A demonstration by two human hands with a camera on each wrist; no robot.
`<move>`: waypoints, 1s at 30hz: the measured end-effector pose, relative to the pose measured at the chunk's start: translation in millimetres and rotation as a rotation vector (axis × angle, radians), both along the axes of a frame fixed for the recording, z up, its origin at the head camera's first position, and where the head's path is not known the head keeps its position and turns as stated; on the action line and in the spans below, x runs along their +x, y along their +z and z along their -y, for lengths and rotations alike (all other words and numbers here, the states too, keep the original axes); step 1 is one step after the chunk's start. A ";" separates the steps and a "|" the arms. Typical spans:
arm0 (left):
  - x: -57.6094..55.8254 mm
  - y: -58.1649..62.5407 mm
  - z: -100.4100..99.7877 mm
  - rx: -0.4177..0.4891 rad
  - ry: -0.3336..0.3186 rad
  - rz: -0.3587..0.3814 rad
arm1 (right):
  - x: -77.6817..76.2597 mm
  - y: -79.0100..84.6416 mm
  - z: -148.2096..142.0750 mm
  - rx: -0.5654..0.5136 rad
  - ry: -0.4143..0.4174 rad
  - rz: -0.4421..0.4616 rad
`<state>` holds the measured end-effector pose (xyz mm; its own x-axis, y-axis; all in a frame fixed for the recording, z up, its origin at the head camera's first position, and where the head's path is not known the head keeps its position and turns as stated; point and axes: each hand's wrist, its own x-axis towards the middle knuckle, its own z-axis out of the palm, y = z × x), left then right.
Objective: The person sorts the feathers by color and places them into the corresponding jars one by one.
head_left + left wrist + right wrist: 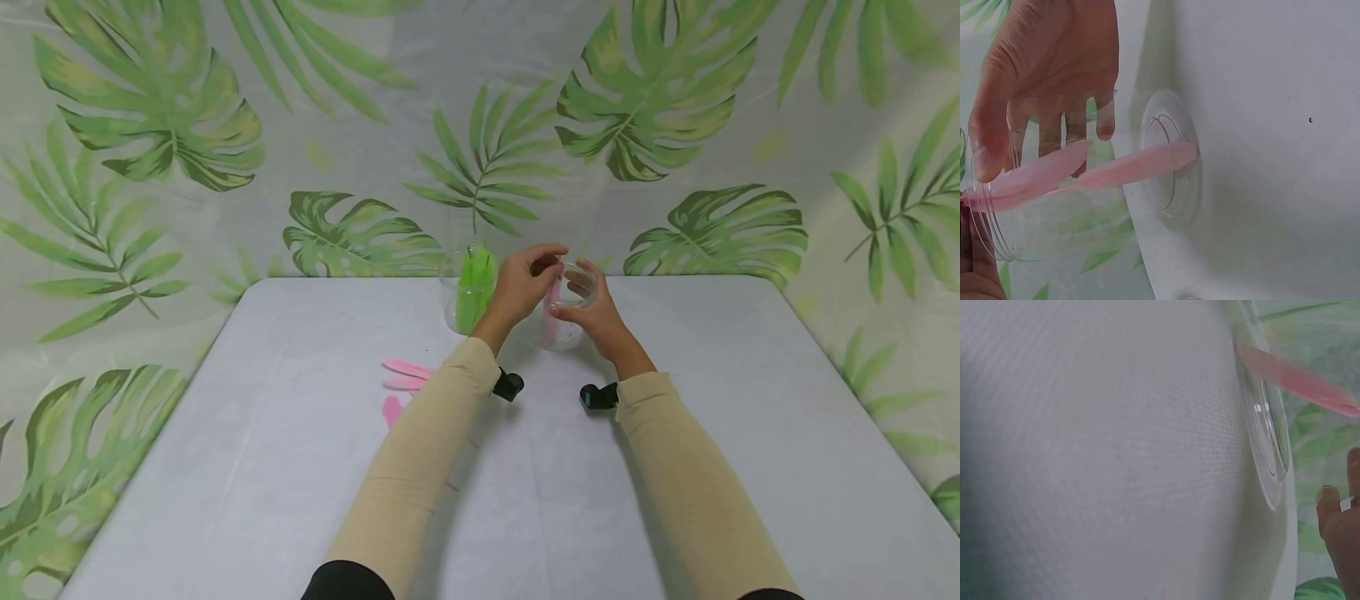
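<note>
A clear jar stands upright toward the back of the table, my right hand gripping its side near the rim. In the left wrist view the thumb lies on the near side and the fingers behind the glass. My left hand is at the jar's mouth, pinching the thin end of a pink feather whose broad part hangs inside. Another pink feather reaches down to the jar's base. The right wrist view shows the lower feather through the glass, with fingers of the right hand.
Left of the jar stands a second clear jar with green feathers in it. Several pink feathers lie on the white table, partly hidden by the left sleeve. A leaf-patterned cloth hangs behind the table's far edge.
</note>
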<state>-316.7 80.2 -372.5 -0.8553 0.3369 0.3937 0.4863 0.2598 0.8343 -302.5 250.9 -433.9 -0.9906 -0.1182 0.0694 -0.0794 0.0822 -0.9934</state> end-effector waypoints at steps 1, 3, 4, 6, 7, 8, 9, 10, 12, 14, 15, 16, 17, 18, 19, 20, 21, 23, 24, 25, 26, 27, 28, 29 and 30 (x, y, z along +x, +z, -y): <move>0.0 0.0 0.2 0.001 -0.001 -0.001 | 0.1 0.4 0.2 0.003 0.001 0.001; -0.2 -0.3 0.6 0.006 -0.005 -0.001 | 0.2 1.2 0.4 0.008 0.005 0.003; -0.2 -0.4 0.8 0.009 -0.007 0.000 | 0.4 1.7 0.5 0.012 0.008 0.005; -0.3 -0.6 1.0 0.011 -0.009 -0.002 | 0.9 2.6 0.5 0.017 0.012 0.007; -0.2 -0.6 1.0 0.014 -0.012 -0.003 | 1.2 2.9 0.5 0.019 0.014 0.009; -0.4 -0.8 1.1 0.016 -0.014 -0.003 | 1.4 3.2 0.5 0.020 0.015 0.011; -0.4 -0.9 1.2 0.015 -0.016 -0.004 | 1.5 3.4 0.5 0.021 0.017 0.013; -0.2 -0.6 1.2 0.013 -0.019 -0.004 | 1.6 3.6 0.4 0.021 0.016 0.015; -0.1 -0.5 1.1 0.008 -0.023 -0.005 | 1.5 3.4 0.3 0.016 0.015 0.017; -0.2 -0.5 0.9 0.003 -0.025 -0.007 | 1.0 2.6 0.2 0.013 0.014 0.016; 0.1 -0.3 0.9 0.002 -0.028 -0.007 | 0.8 2.1 0.0 0.012 0.013 0.013; 0.2 -0.1 0.8 0.003 -0.030 -0.006 | 0.4 1.5 -0.2 0.009 0.013 0.011; 0.2 0.0 0.7 0.003 -0.031 -0.006 | 0.1 1.0 -0.4 0.010 0.013 0.008; 0.2 0.3 0.6 0.001 -0.031 -0.008 | -0.1 0.7 -0.5 0.013 0.012 0.006; 0.5 0.7 0.7 -0.001 -0.030 -0.010 | 0.1 0.6 -0.6 0.016 0.012 0.006; 0.7 1.1 0.8 -0.002 -0.030 -0.012 | 0.3 0.7 -0.6 0.018 0.011 0.005; 0.9 1.5 0.9 -0.002 -0.029 -0.014 | 0.4 0.7 -0.6 0.021 0.011 0.006; 1.2 2.1 1.2 -0.009 -0.023 -0.021 | 0.6 0.9 -0.3 0.027 0.009 0.006; 1.4 2.5 1.3 -0.013 -0.021 -0.024 | 0.6 1.0 -0.1 0.027 0.008 0.007; 1.5 2.6 1.5 -0.013 -0.020 -0.025 | 0.6 0.9 0.2 0.025 0.006 0.005; 1.6 2.6 1.5 -0.012 -0.021 -0.026 | 0.3 0.6 0.3 0.024 0.004 0.003; 1.7 2.7 1.6 -0.014 -0.022 -0.029 | 0.1 0.3 0.4 0.024 0.001 0.001; 1.8 2.7 1.6 -0.016 -0.022 -0.032 | -0.1 0.3 0.5 0.025 0.001 -0.003; 2.0 2.7 1.6 -0.018 -0.022 -0.035 | -0.3 0.1 0.6 0.023 -0.002 -0.004; 2.0 2.7 1.6 -0.020 -0.022 -0.038 | -0.4 0.0 0.8 0.023 -0.005 -0.005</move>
<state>-314.7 78.6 -369.8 -0.8321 0.3637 0.4187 0.5232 0.2646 0.8101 -302.9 250.2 -433.9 -0.9908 -0.1147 0.0720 -0.0843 0.1058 -0.9908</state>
